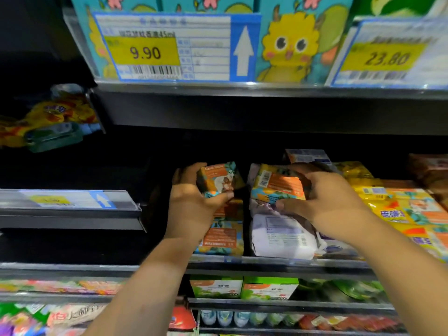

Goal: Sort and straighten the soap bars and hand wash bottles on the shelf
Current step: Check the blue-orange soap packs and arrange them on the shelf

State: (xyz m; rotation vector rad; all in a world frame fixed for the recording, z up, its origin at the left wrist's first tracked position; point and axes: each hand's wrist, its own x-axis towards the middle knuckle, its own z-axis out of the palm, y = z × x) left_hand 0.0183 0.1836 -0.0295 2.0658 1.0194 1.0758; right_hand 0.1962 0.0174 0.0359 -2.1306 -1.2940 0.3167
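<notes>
Left hand fingers clamp a soap box. Right hand fingers grip an orange pack lying on a white pack, with yellow packs just beside.

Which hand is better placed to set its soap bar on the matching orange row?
Probably left. The left hand holds an orange soap bar directly above the matching orange row; the right hand grips a second bar over the white pack, one column over.

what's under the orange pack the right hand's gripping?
A pale lavender wrapped pack lies under the orange pack that the right hand grips. Its rear part is covered; anything deeper is hidden.
</notes>
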